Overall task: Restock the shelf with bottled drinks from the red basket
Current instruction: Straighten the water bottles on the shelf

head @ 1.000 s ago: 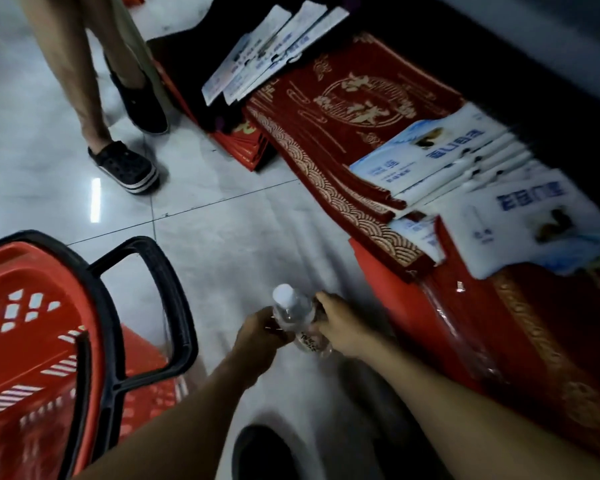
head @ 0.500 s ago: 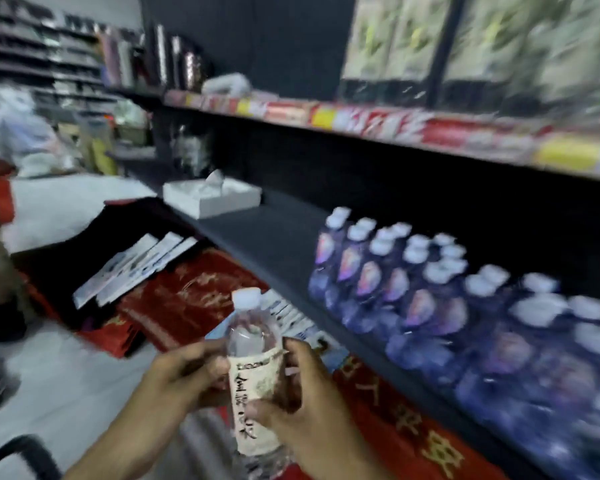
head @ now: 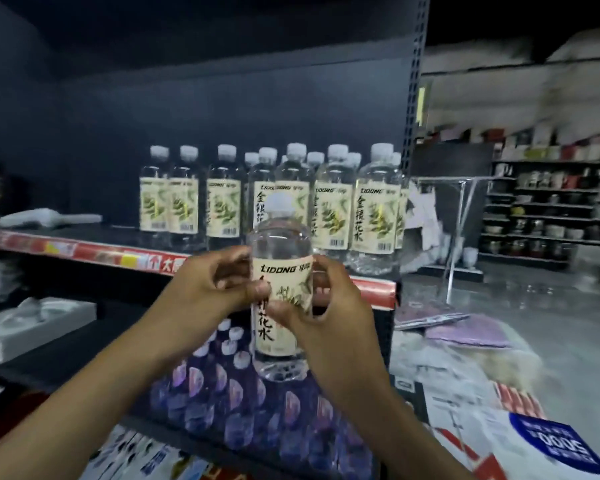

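I hold one clear bottle (head: 280, 271) with a white cap and a cream leaf label upright in front of me. My left hand (head: 201, 289) grips its left side and my right hand (head: 329, 306) grips its right side, fingers over the label. Behind it, on the dark upper shelf (head: 94, 251) with a red price strip, stands a row of several identical bottles (head: 329, 206), more of them in a second row behind. The red basket is out of view.
Purple-labelled bottles (head: 236, 403) fill the lower shelf below my hands. A white box (head: 32, 327) sits on that shelf at the left. White bags and papers (head: 465, 375) pile up at the right. The upper shelf is bare left of the bottle row.
My view swung up from the floor and basket to the shelves. Both hands raised the bottle from near the floor to the height of the upper shelf, label now facing me.
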